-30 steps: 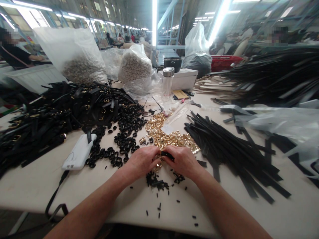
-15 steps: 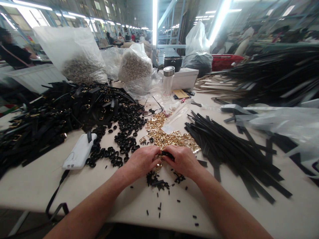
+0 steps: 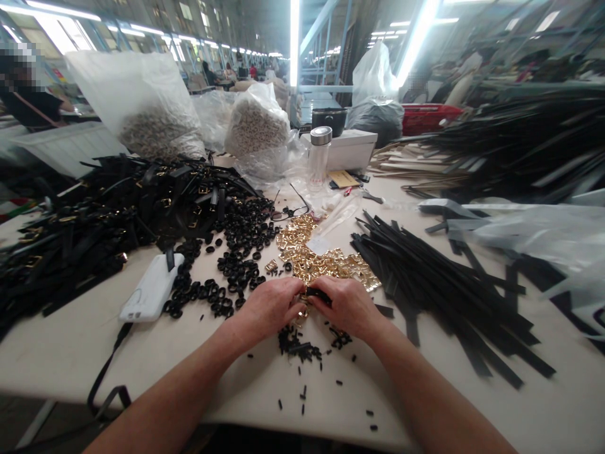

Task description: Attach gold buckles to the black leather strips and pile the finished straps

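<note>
Black strap [image 3: 319, 294] sits pinched in your right hand [image 3: 347, 307], at the meeting point of your 2 hands. Your left hand [image 3: 271, 307] is just beside it, fingers bent; I cannot tell what they grip. From there, gold buckles [image 3: 321, 265] spread at 12 to 1 o'clock, black loops [image 3: 239, 268] at 10, a white power bank [image 3: 151, 290] at 9, cut strips [image 3: 439, 287] at 3, small black bits [image 3: 297, 347] at 6.
</note>
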### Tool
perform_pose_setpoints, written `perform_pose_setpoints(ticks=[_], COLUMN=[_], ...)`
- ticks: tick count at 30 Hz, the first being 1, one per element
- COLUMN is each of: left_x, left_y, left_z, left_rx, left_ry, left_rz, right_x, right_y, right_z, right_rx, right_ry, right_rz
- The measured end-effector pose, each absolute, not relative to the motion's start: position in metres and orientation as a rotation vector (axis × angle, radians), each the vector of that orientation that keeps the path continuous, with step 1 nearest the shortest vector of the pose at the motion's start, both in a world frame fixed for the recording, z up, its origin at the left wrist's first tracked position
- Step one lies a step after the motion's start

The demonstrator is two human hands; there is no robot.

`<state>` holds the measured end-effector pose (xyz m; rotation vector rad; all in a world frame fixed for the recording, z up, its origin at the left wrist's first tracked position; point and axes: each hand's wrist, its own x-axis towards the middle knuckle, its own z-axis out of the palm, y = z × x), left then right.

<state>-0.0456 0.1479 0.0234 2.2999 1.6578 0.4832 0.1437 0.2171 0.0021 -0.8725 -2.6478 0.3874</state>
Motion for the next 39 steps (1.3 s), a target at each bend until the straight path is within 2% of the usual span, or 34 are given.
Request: perform_pose_setpoints(ticks=[33, 36, 39], left_x=[-0.0449, -0.0449, -0.0468], left_y=[0.1489, 0.1487, 0.1501], left_z=[0.0239, 0.0267, 0.0298], left_rx=[2.263, 2.163, 1.891], left_ry=[1.663, 1.673, 1.658], left_rz=[0.488, 0.616, 0.898], right_x=[0.1431, 0.1431, 0.1435], right_y=[0.2178, 0.2173, 0.2168], right_z=[0.0017, 0.0041, 0.0076], right_rx=[-0.85, -0.875, -0.869], right_ry=[-2.62, -2.562, -2.447], right_rz=[0.406, 0.403, 0.417])
